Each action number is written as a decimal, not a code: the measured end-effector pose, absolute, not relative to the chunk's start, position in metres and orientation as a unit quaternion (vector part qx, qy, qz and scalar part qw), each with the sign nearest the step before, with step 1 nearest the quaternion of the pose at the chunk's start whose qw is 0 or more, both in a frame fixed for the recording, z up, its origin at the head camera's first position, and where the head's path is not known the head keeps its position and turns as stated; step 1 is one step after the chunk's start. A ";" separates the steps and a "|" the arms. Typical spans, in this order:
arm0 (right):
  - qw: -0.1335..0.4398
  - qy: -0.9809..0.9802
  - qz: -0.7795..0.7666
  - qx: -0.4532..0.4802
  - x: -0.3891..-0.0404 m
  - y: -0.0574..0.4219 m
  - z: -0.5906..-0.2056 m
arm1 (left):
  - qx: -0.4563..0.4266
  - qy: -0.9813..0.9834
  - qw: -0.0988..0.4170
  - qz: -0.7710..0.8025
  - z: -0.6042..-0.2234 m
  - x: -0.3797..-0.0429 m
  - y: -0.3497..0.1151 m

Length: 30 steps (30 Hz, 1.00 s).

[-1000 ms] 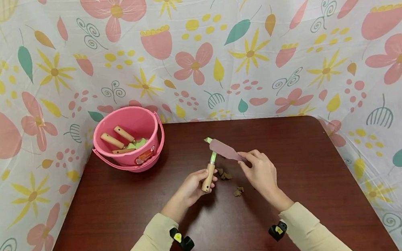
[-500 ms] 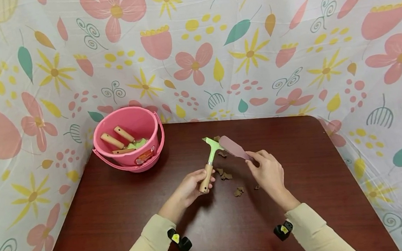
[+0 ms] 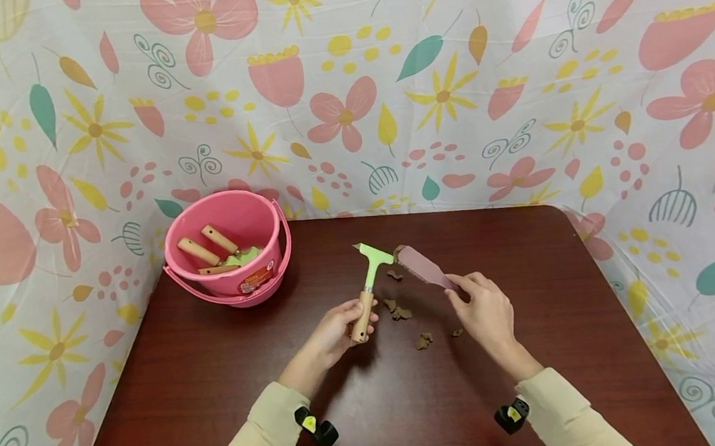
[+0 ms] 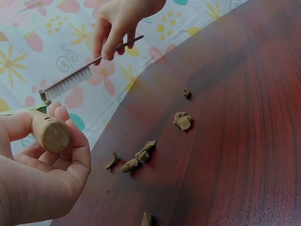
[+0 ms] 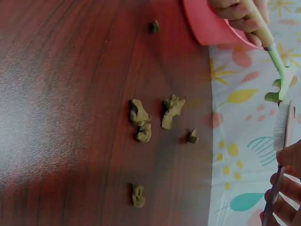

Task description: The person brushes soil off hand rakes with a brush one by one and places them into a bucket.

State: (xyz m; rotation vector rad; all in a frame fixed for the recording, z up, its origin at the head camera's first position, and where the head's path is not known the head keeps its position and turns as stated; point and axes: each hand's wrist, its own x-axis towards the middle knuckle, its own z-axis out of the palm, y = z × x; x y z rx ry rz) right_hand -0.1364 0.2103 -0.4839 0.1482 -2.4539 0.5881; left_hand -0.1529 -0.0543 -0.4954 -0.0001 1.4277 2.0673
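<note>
My left hand (image 3: 331,335) grips the wooden handle of a small garden hoe (image 3: 373,268), its light green head raised over the table. In my right hand (image 3: 484,310) is a pink brush (image 3: 423,267), pinched by its narrow handle. White bristles (image 4: 70,84) show along one side in the left wrist view. The brush's tip is right beside the hoe's head; whether they touch I cannot tell. A brown, clay-like bit (image 4: 43,95) appears at that tip. Below lie several brown clumps (image 3: 398,311) on the table, seen closer as clay-like lumps (image 5: 140,120) in the right wrist view.
A pink bucket (image 3: 267,221) stands at the table's back left, its handle hanging down in front. Wooden-handled tools (image 3: 198,251) with green parts lie inside it. A floral cloth (image 3: 352,166) hangs behind the dark wooden table (image 3: 515,251).
The brush, first across the hoe's head, has moved right to its edge. My left hand has drifted slightly left with the hoe. More brown bits are visible on the table.
</note>
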 end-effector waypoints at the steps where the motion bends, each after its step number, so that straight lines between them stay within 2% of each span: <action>1: 0.302 -0.926 0.221 0.055 -0.136 0.211 -0.484 | 0.000 0.541 0.308 0.782 -0.495 -0.153 -0.055; 18: 0.322 -0.919 0.219 0.062 -0.135 0.214 -0.484 | 0.019 0.588 0.281 0.758 -0.506 -0.153 -0.061; 30: 0.316 -0.922 0.216 0.060 -0.137 0.213 -0.480 | 0.032 0.626 0.250 0.738 -0.504 -0.155 -0.071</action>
